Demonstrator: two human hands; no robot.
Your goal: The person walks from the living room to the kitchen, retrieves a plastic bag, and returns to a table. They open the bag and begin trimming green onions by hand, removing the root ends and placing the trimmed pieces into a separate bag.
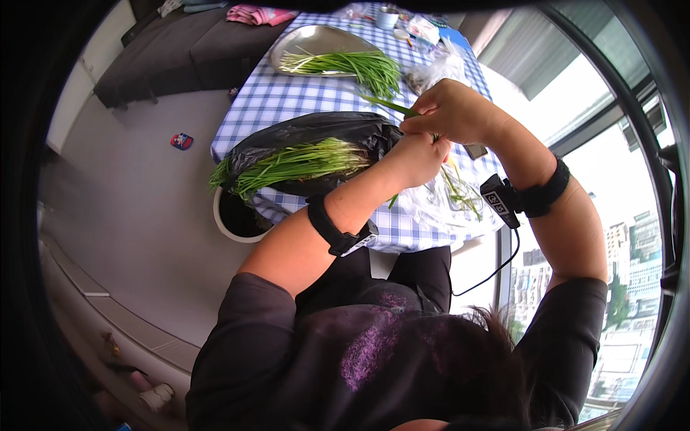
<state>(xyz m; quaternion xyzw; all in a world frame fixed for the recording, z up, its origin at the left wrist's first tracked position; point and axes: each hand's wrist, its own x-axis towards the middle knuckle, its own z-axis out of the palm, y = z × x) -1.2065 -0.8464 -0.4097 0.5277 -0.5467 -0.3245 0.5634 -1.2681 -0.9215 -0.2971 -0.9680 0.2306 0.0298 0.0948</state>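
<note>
My left hand (418, 159) and my right hand (453, 113) meet above the right part of the table, both closed around green leafy stalks (396, 106). The tips of these stalks stick out to the left of my right hand; more green shows between the hands. Left of my left hand, a thick bunch of long green stalks (307, 164) with pale root ends lies on a black plastic bag (318, 125). Beyond the bag, more green stalks (350, 63) rest on an oval metal tray (315, 36), their leaves hanging over its edge. Loose leaf scraps (461, 191) lie on clear plastic (426, 207) near my wrists.
A blue and white checked cloth (248, 116) covers the table. At the far end stand a cup (386, 19) and a clear plastic bag (444, 67). A white-rimmed bin (220, 218) is below the near left edge. A grey sofa (178, 51) is at left, a window at right.
</note>
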